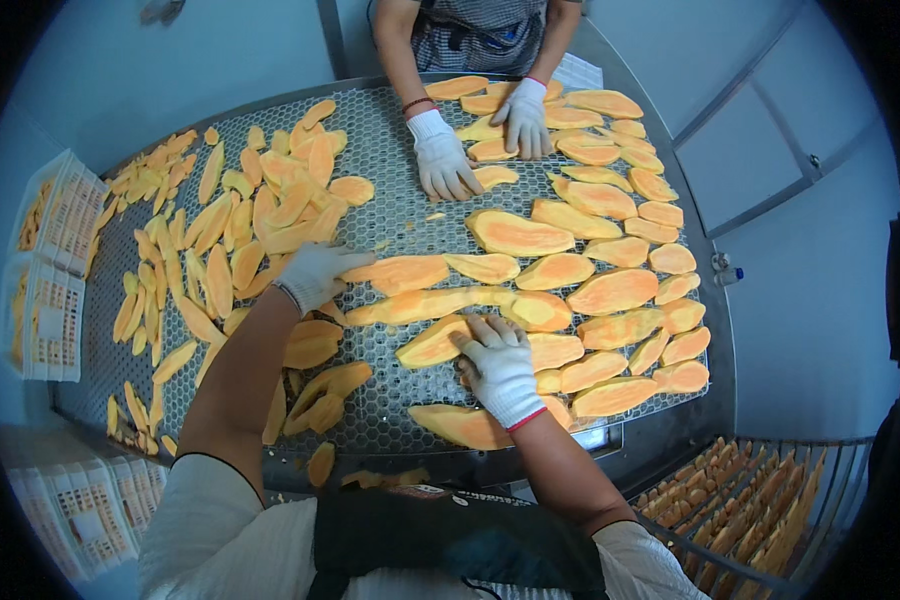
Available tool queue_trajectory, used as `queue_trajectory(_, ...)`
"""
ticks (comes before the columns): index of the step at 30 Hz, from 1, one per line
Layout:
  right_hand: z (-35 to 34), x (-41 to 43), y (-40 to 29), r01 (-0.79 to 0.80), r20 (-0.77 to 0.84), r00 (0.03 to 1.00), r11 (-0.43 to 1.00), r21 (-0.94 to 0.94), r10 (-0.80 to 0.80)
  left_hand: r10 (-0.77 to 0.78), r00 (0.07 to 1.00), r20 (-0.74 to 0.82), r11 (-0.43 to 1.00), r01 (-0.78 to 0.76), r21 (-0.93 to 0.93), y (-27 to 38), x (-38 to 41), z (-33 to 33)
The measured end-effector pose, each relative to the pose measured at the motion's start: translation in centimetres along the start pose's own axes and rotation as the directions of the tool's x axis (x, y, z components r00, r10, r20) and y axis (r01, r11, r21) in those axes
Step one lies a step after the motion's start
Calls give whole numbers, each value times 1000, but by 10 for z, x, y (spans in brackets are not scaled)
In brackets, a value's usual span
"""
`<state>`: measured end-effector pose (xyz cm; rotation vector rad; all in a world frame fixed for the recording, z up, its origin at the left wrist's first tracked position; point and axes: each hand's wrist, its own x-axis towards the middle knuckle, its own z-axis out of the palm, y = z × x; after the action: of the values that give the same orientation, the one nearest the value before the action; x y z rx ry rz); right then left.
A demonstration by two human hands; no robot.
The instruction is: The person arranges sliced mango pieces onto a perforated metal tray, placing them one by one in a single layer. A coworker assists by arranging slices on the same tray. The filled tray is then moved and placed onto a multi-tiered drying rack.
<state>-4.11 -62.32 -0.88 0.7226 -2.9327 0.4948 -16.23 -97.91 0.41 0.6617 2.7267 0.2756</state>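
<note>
My left hand, in a white knit glove, rests at the left end of a peeled orange slice, which looks like sweet potato. Whether its fingers grip the slice is unclear. My right hand, gloved with a red cuff edge, lies palm down over the right end of another slice; its fingertips touch the slices there. Between my hands a row of long slices runs across the mesh tray. Slices lie side by side at the right, and a loose pile sits at the left.
Across the table a co-worker's gloved hands touch slices on the mesh. White plastic baskets stand at the left edge, with more baskets at lower left. A metal rack holding trays of slices stands at lower right.
</note>
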Motion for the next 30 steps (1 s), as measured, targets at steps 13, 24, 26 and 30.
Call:
queue_trajectory(13, -3, -2, -3, -16, 27, 999, 1000, -15, 17, -318, 947, 40, 940, 309, 143, -58, -90, -17)
queue_trajectory(24, 3, -1, -1, -53, 73, 996, 997, -59, 57, 146, 887, -439, 989, -121, 86, -18, -89, 7)
queue_trajectory(26, 2, 1, -4, -85, 104, 990, 993, -82, 93, 155, 916, -371, 980, -190, -59, -15, -75, 24)
queue_trajectory(30, 2, 0, -8, -140, 99, 984, 985, -97, 150, 196, 932, -306, 980, -172, 104, -15, -48, 35)
